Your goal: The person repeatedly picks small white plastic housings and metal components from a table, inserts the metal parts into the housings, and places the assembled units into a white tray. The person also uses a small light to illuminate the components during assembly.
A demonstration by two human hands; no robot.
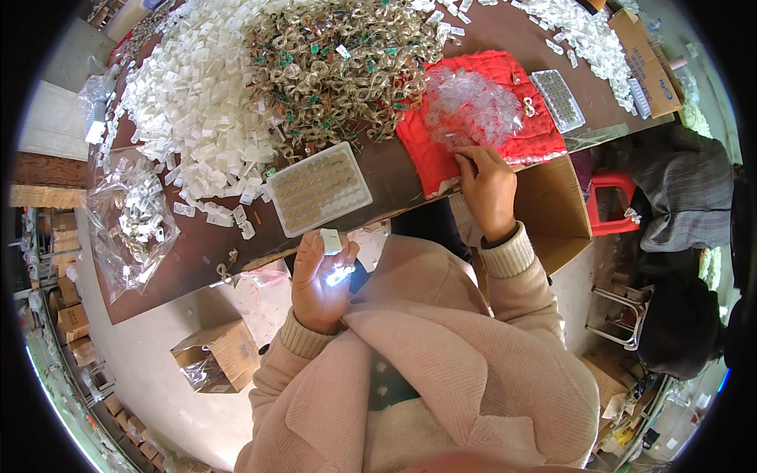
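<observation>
Just off the table's front edge, my left hand (pixel 318 290) is closed around a small white plastic light unit (pixel 330 241). A bright white glow shines between its fingers. My right hand (pixel 490 197) is at the near edge of a red quilted cloth (pixel 538 135), thumb and forefinger pinched together. Anything in that pinch is too small to tell. Directly beyond the fingertips lies a heap of thin clear plastic pieces (pixel 473 106). Left of the cloth, a white tray (pixel 367 181) holds rows of round, flat button cells.
White plastic casings (pixel 193 87) are heaped on the brown table (pixel 386 169), beside coiled clear strands with green circuit boards (pixel 339 71). A clear bag of parts (pixel 142 213) sits at left, a second tray (pixel 571 126) at right. An open carton (pixel 564 209) and red stool (pixel 611 227) stand below.
</observation>
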